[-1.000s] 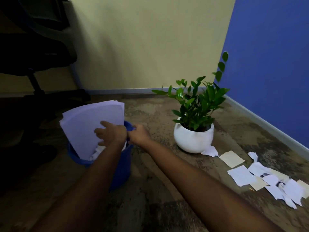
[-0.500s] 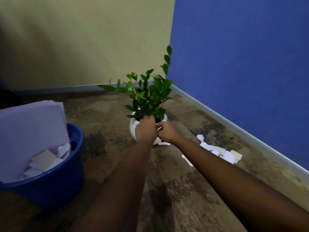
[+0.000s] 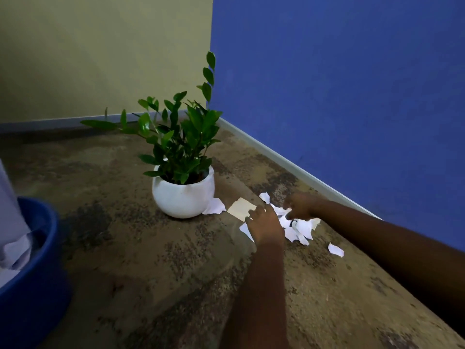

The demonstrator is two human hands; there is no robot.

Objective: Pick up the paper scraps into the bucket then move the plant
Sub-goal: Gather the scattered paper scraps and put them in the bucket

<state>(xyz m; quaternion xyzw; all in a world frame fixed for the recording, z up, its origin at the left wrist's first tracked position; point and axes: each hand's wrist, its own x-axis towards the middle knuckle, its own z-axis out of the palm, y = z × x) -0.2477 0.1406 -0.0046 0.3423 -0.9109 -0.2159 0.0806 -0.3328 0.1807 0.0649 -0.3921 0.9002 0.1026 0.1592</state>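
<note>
Brown, mottled floor [image 3: 151, 260] carries everything, and it runs to a corner where a yellow wall [image 3: 100, 46] meets a blue wall [image 3: 352, 84]. Far to the left, well apart from the rest, stands the blue bucket [image 3: 32, 298], with pale sheets [image 3: 10, 222] sticking up out of it. The plant [image 3: 181, 147] sits in a round white pot [image 3: 181, 197] towards the floor's corner, untouched.

Both hands are down by the floor's edge along the blue wall, just right of the pot. The left hand [image 3: 266, 226] lies knuckles-up over the near side of the paper scraps [image 3: 299, 229], fingers bent down onto them. The right hand [image 3: 302, 206] reaches in from the far side with its fingertips in the pile. I cannot tell whether either hand has closed on a piece yet.

The scraps lie heaped and overlapping between the hands. A cream square [image 3: 241, 209] lies beside the left hand, one white scrap [image 3: 215, 206] touches the foot of the pot, and a small stray [image 3: 336, 249] lies alone nearer the camera.

The risk, I judge, is a loose handful. Thin, flat pieces are hard to lift off a rough floor, and the carry to the bucket is long, so bits could flutter down on the way. The scrap against the pot and the stray are easy to miss, and a hasty reach for the first could knock the leaves or tip the pot.
</note>
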